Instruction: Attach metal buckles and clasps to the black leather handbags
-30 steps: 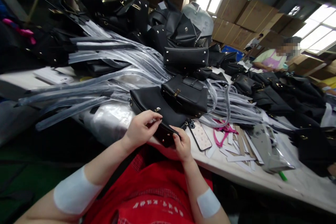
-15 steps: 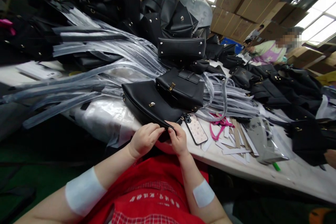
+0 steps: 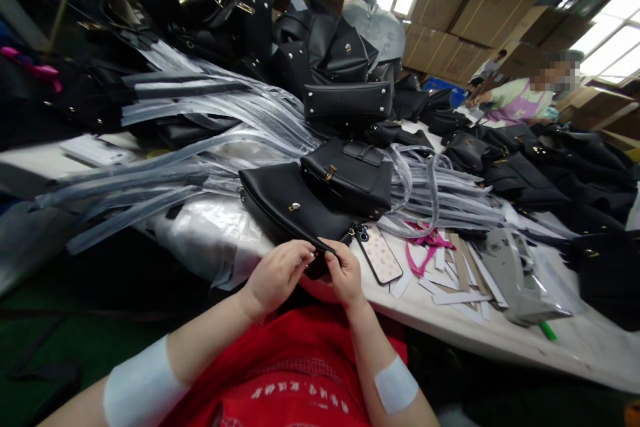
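Observation:
A black handbag (image 3: 295,203) with a small metal fitting on its front lies tilted at the near table edge. My right hand (image 3: 345,272) pinches its near edge between thumb and fingers. Close beside that edge, my left hand (image 3: 280,273) has its fingertips drawn together; small pale glints show there, but I cannot make out what is in them. Behind it sits a second black handbag (image 3: 347,177) with a gold clasp and a strap loop. A phone in a floral case (image 3: 381,257) lies right of my right hand.
Plastic-wrapped straps (image 3: 215,103) spread across the left, more wrapped straps (image 3: 450,187) to the right. Pink ribbon (image 3: 425,247), card strips (image 3: 460,280) and a grey plastic-wrapped piece (image 3: 520,273) lie on the white table (image 3: 450,330). Black bags (image 3: 345,47) pile up behind. A co-worker (image 3: 525,100) is across the table.
My left fingertips have shifted slightly and opened a little from the bag's edge, showing pale glints. My right hand keeps its pinch. The whole view has shifted slightly.

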`<move>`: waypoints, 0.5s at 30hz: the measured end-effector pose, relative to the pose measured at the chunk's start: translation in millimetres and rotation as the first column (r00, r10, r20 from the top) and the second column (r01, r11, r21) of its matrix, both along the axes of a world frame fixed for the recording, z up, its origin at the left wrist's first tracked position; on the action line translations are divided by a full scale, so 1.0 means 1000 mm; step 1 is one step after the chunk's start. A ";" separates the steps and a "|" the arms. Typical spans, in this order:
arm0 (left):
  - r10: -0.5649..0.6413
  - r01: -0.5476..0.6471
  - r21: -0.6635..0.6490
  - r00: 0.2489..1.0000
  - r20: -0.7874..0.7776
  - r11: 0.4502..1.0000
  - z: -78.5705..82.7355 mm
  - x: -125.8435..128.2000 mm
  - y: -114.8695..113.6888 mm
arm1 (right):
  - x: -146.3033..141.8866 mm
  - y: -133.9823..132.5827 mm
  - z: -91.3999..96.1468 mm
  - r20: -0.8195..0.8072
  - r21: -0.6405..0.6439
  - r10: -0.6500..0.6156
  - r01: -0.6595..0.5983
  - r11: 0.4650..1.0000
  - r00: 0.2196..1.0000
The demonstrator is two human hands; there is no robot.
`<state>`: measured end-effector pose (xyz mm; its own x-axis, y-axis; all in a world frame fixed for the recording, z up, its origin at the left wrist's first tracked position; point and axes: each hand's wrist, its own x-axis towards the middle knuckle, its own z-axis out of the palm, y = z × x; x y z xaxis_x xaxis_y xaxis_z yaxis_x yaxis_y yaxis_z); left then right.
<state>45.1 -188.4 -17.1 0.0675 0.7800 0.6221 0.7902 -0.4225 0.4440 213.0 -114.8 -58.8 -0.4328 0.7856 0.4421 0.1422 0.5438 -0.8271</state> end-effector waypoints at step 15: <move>-0.027 -0.294 -0.488 0.835 -0.550 0.822 0.075 -0.067 0.112 | 0.000 -0.001 -0.005 0.006 0.123 -0.021 0.020 0.992 1.000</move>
<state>-22.3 -76.6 57.5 0.1164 0.9932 0.0045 0.9905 -0.1164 0.0728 212.7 -115.7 -63.7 -0.4209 0.7342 0.5327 0.1597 0.6380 -0.7533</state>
